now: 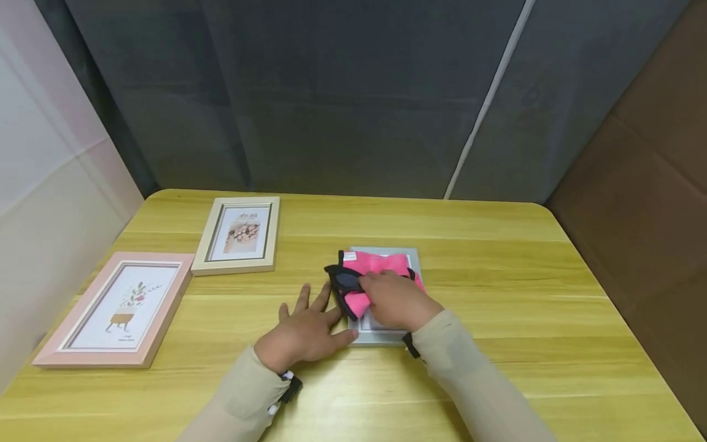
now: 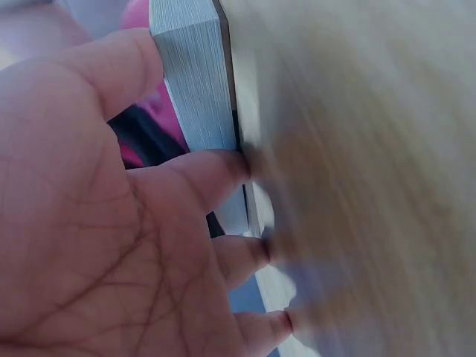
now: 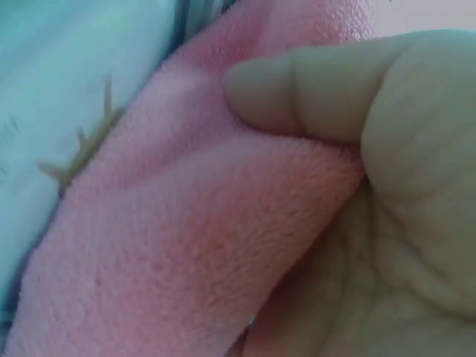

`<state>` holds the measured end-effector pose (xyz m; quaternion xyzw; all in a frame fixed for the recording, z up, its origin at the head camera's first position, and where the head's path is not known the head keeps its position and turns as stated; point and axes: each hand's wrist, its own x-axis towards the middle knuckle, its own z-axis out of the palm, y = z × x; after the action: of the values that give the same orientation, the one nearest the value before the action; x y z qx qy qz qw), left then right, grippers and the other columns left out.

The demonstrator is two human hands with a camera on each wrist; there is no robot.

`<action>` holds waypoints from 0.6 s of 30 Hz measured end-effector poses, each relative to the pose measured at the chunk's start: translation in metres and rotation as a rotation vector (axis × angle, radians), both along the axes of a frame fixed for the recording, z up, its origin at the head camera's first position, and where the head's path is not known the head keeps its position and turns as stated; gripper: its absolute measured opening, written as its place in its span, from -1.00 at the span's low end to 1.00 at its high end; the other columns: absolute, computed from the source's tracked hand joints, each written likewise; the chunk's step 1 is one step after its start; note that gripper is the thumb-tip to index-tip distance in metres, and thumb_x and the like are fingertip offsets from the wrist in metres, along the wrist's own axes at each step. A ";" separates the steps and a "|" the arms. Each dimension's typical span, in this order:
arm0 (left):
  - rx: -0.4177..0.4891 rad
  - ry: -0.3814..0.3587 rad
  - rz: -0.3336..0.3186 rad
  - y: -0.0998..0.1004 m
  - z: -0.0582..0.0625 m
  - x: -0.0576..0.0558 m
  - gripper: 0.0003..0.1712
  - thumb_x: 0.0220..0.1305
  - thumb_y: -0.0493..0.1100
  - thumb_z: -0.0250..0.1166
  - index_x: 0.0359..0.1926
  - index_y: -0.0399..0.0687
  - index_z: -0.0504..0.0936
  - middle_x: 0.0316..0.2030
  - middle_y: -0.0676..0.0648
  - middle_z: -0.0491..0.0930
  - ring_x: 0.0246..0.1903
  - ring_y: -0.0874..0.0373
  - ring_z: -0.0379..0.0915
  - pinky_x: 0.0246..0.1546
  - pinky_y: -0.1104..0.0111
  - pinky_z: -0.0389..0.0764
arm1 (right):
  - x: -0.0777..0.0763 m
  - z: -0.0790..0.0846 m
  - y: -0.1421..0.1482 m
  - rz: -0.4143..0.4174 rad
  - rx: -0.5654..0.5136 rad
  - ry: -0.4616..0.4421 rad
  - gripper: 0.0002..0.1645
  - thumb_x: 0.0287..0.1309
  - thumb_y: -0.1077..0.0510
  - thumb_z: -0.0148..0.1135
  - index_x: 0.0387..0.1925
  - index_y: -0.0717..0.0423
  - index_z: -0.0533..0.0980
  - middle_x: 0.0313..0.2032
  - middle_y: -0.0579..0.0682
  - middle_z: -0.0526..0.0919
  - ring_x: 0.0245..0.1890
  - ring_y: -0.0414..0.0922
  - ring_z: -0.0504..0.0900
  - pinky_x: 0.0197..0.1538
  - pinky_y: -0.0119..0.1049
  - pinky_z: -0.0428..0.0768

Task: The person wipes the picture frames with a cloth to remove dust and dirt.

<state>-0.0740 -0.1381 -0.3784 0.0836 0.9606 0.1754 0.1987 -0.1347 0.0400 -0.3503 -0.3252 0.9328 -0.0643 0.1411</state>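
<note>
A pink cleaning cloth (image 1: pixel 378 261) with dark edging and a white label lies bunched over a grey-blue picture frame (image 1: pixel 381 338) on the table. My right hand (image 1: pixel 399 299) grips the cloth on top of the frame; in the right wrist view its thumb presses into the fuzzy pink fabric (image 3: pixel 186 245). Part of the frame's print shows beside the cloth there. My left hand (image 1: pixel 306 334) rests at the frame's left side with fingers spread. In the left wrist view, its thumb touches the frame's side edge (image 2: pixel 197 85) and its fingertips reach down to the tabletop.
To the left lie a pink picture frame (image 1: pixel 154 319) with a plant print and, behind it, a cream picture frame (image 1: pixel 272 236). The wooden table (image 1: pixel 497 270) extends to the right. A dark curtain (image 1: pixel 331 98) hangs behind, with a brown panel (image 1: pixel 652 184) at right.
</note>
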 end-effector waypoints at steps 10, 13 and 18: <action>0.012 0.011 0.001 0.002 0.001 0.001 -0.20 0.34 0.39 0.07 0.45 0.11 0.36 0.54 -0.21 -0.06 0.47 -0.40 -0.37 0.21 -0.49 -0.13 | 0.000 0.007 0.006 0.040 -0.063 -0.102 -0.59 0.21 0.35 0.17 0.10 0.16 0.56 0.02 0.02 0.66 -0.02 -0.07 0.60 0.14 -0.16 0.52; 0.004 0.013 0.007 0.003 0.000 0.002 -0.23 0.34 0.35 0.10 0.42 0.06 0.41 0.54 -0.20 -0.04 0.47 -0.40 -0.35 0.22 -0.48 -0.11 | 0.021 0.012 0.015 0.144 -0.117 -0.121 -0.77 0.12 0.37 0.21 -0.18 0.11 0.60 -0.29 -0.12 0.65 -0.31 -0.20 0.54 -0.10 -0.29 0.56; -0.016 -0.002 0.021 0.003 0.000 0.001 -0.30 0.37 0.26 0.09 0.40 0.05 0.43 0.55 -0.16 -0.11 0.48 -0.36 -0.37 0.23 -0.46 -0.11 | 0.036 0.013 0.020 0.208 -0.136 -0.098 -0.81 0.06 0.39 0.18 -0.31 0.09 0.56 -0.44 -0.19 0.56 -0.42 -0.22 0.47 -0.23 -0.35 0.53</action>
<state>-0.0725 -0.1350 -0.3781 0.0718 0.9626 0.1697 0.1984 -0.0983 0.0602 -0.3368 -0.4257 0.8795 -0.1281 0.1700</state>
